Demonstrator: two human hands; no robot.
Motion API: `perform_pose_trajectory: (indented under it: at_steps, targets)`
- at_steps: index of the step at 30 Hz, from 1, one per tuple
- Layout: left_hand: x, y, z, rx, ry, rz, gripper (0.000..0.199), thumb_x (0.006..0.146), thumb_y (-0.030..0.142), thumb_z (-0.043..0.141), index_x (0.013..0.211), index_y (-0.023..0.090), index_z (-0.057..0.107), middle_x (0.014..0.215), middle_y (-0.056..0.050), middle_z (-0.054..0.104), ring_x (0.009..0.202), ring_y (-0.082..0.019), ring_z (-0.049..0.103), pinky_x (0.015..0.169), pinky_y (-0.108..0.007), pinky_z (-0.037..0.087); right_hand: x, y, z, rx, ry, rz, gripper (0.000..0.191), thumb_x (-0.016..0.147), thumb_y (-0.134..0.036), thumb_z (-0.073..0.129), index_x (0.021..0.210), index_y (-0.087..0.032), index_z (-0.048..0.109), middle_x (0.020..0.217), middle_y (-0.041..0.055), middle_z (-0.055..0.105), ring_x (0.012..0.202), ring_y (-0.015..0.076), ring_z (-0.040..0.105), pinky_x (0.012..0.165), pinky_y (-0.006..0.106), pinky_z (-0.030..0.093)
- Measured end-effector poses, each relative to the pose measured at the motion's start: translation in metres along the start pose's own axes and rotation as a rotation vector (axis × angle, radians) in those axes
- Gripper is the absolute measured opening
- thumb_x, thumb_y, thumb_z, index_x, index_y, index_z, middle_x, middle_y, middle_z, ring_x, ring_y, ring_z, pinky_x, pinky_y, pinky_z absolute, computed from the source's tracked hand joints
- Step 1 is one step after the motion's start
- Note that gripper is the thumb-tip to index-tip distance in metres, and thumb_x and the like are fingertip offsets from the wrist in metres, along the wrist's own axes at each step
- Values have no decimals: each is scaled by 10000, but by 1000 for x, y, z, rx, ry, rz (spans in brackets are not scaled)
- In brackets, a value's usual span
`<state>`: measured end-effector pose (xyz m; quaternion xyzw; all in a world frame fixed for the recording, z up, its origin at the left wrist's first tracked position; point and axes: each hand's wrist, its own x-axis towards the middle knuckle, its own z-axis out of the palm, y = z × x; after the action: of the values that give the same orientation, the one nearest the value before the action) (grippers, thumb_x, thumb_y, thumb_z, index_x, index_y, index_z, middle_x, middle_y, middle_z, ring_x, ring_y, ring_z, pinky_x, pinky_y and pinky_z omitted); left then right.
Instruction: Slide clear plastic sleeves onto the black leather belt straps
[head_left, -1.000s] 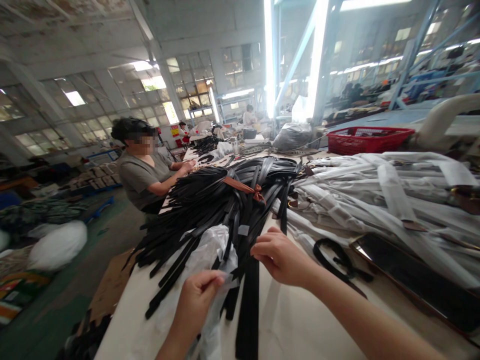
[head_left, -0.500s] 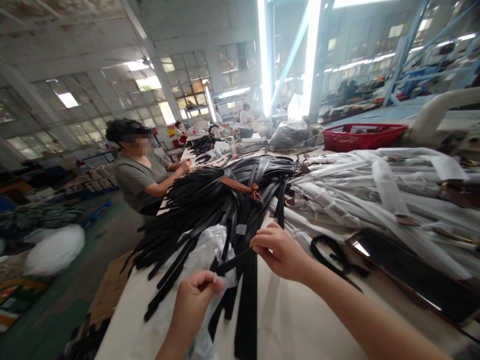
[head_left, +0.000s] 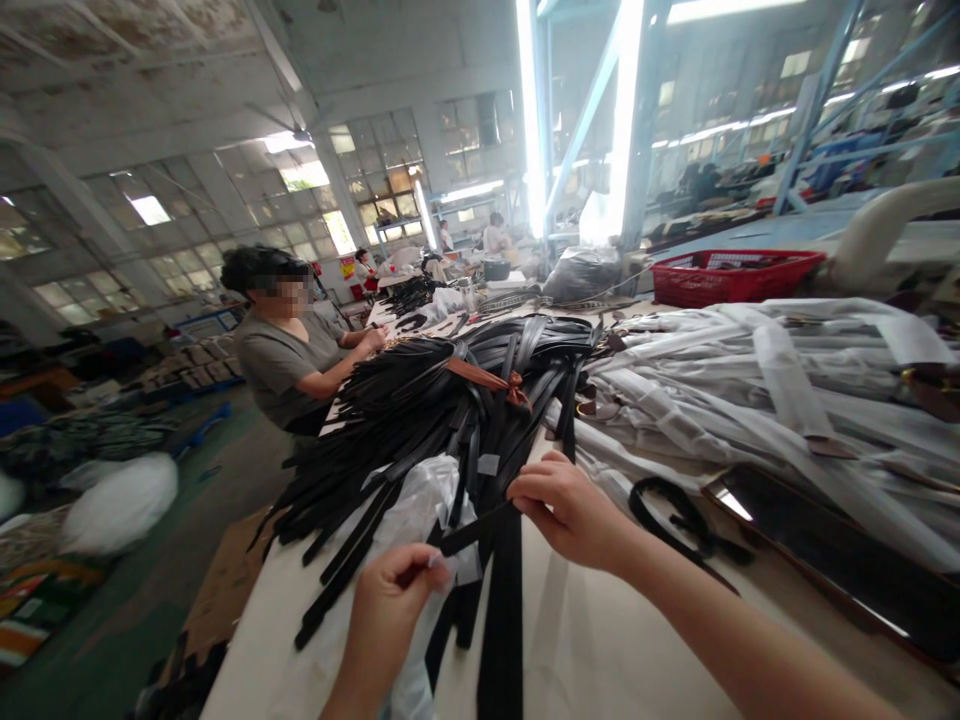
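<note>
At the white worktable (head_left: 600,650), the right hand (head_left: 570,515) pinches a black leather belt strap (head_left: 480,532). Over on the left, the left hand (head_left: 384,625) closes tight on a clear plastic sleeve (head_left: 420,510)!

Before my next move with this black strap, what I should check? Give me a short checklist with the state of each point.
Right hand pinching black leather strap: ok.
Left hand gripping white plastic film: ok.
Film lying free of the belt pile: not ok, it drapes over the straps.
Orange tie around the pile: ok, knotted.
Co-worker's hands away from yours: ok.
Strap's far end: cannot tell, hidden.
</note>
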<state>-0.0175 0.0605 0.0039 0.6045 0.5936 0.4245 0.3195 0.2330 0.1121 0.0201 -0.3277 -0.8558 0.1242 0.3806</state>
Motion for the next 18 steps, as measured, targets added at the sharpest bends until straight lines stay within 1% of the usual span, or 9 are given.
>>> perform_pose_trajectory:
  at_steps: [5,7,10,13,16,18]
  targets:
    - [1,-1,0,-5,-9,-29,87,674,248,705,642,167,702,601,-2,673,601,-180,615,614,-244,475,0,0,1,-2,-21,-16,152,824,-85,451,759,-182,548,703,16,606,644,133,515,706,296,284]
    - [1,-2,0,-3,-19,-45,119,691,277,696,681,159,713,610,-10,678,607,-186,621,620,-254,477,0,-1,1,-23,-50,-20,147,802,-73,453,730,-181,522,692,10,590,635,129,505,711,297,281]
    - [1,-2,0,-1,-85,-64,215,738,343,661,761,140,727,656,-43,701,637,-208,642,619,-273,485,-1,-2,2,-56,-97,-25,133,764,-66,468,713,-184,500,679,2,572,640,130,501,716,298,279]
    - [0,-3,4,-6,-158,-72,258,760,366,638,800,126,724,705,-69,708,665,-230,664,627,-291,496,-2,-3,5,-73,-132,-36,125,736,-69,482,727,-192,502,687,-6,575,658,136,503,719,301,275]
    - [-2,-3,11,-68,-217,-131,271,766,381,628,786,122,701,675,-61,686,617,-223,659,597,-296,494,-3,-5,9,-99,-164,-55,115,730,-82,485,731,-195,504,688,-11,574,654,135,498,707,305,268]
    - [-4,-2,16,-80,-254,-146,280,766,392,623,729,120,682,620,-49,663,573,-201,630,563,-278,469,-4,-8,13,-132,-199,-65,98,735,-99,487,700,-191,493,669,-10,562,636,133,488,693,308,263]
